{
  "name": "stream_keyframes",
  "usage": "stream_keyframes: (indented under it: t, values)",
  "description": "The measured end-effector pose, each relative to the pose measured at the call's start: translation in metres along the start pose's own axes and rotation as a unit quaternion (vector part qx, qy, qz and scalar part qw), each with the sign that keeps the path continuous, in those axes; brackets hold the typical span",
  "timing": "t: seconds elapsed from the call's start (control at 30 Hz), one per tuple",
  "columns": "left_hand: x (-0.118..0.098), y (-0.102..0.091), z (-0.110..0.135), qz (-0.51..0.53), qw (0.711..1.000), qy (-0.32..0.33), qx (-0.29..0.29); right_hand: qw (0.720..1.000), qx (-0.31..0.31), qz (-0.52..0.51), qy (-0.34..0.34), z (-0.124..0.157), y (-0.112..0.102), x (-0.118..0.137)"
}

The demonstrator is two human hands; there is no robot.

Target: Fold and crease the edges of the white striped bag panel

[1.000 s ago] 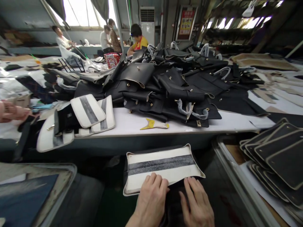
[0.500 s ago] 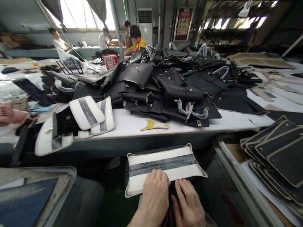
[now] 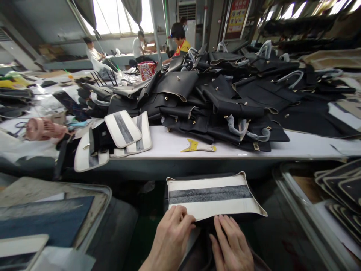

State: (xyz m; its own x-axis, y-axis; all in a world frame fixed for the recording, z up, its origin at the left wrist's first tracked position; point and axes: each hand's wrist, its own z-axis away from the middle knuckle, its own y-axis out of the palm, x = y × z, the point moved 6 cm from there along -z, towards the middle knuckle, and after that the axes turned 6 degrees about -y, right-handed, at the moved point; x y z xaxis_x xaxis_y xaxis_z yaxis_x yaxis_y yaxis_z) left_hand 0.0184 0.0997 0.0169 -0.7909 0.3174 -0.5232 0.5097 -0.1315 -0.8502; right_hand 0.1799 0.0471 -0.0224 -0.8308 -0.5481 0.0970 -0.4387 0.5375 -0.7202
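Note:
A white panel with a grey stripe [image 3: 211,195] lies just in front of me, on top of a dark piece of black material. My left hand [image 3: 169,241] rests at the panel's near edge, fingers curled onto that edge. My right hand [image 3: 231,246] lies flat with its fingers stretched out on the dark material just below the panel. Neither hand lifts anything.
Across the white table [image 3: 175,145] lies a large heap of black bags [image 3: 220,94], several striped white panels [image 3: 121,131] at the left, and a yellow tool [image 3: 197,146]. Stacked black panels [image 3: 341,188] sit at the right, a tray [image 3: 56,210] at the left. People work far behind.
The view has shifted left and down. My left hand slid toward the panel's near left edge; the right hand stays flat below it.

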Motion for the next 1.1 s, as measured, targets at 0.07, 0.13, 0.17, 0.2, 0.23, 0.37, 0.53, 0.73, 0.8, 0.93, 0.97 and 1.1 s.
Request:
stream_keyframes:
  t: [0.07, 0.13, 0.17, 0.2, 0.23, 0.37, 0.53, 0.73, 0.8, 0.93, 0.97, 1.1]
  values:
    - [0.003, -0.002, 0.003, -0.001, 1.0, 0.007, 0.003, 1.0, 0.001, -0.005, -0.005, -0.002, 0.0, 0.002]
    - [0.006, -0.004, 0.007, -0.02, 1.0, 0.01, 0.007, 1.0, 0.001, -0.005, -0.001, -0.003, 0.0, 0.002]
    - [0.007, -0.006, 0.008, -0.033, 0.999, 0.009, 0.006, 1.0, 0.001, -0.005, 0.004, -0.003, 0.0, 0.001]
    - [0.009, -0.007, 0.01, -0.045, 0.999, 0.009, 0.005, 1.0, 0.002, -0.005, 0.008, -0.003, 0.0, 0.001]
    - [0.01, -0.008, 0.01, -0.053, 0.999, 0.008, 0.005, 1.0, 0.002, -0.005, 0.012, -0.003, 0.0, 0.001]
    - [0.012, -0.008, 0.007, -0.05, 0.999, 0.019, 0.01, 1.0, 0.003, -0.008, 0.019, -0.003, 0.0, 0.002]
    - [0.008, -0.002, 0.0, -0.032, 0.999, 0.034, -0.028, 1.0, 0.0, -0.015, 0.003, -0.004, 0.003, 0.008]
    - [0.001, 0.009, -0.012, 0.011, 0.997, 0.075, -0.01, 1.0, -0.002, -0.006, 0.004, -0.001, 0.009, 0.01]
    - [0.0, 0.01, -0.016, 0.005, 0.997, 0.079, 0.012, 1.0, -0.005, -0.005, 0.009, 0.0, 0.009, 0.009]
    - [0.002, 0.011, -0.022, 0.002, 0.996, 0.074, 0.056, 1.0, -0.004, -0.012, 0.015, -0.003, 0.008, 0.007]
    - [0.002, 0.01, -0.022, 0.008, 0.996, 0.069, 0.062, 1.0, -0.003, -0.016, 0.015, -0.003, 0.008, 0.007]
    - [0.004, 0.01, -0.026, 0.038, 0.997, 0.02, 0.058, 1.0, -0.009, -0.03, -0.003, -0.002, 0.005, 0.009]
